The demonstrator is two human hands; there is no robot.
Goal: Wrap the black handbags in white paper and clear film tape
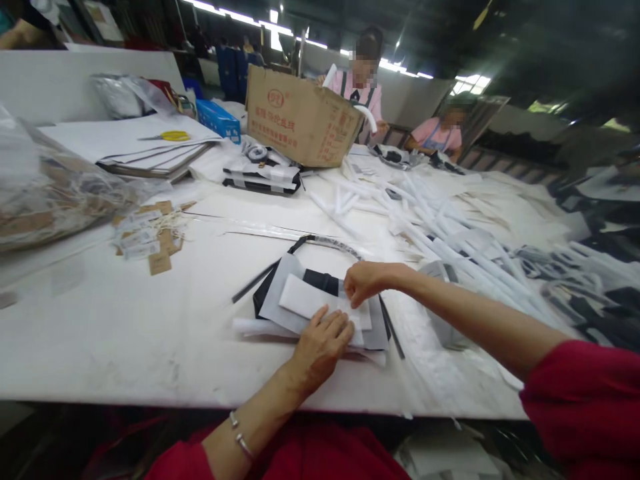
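Black bag (323, 281) near table's front edge (375, 404)

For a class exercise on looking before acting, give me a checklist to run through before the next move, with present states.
1. Left hand resting on the white pad: ok.
2. Right hand holding something: cannot tell; it is curled.
3. Grey sheet lying over the black bag: ok.
4. Cardboard tags apart from the bag: ok.
5. Scissors beside the hands: not ok; they lie farther off.
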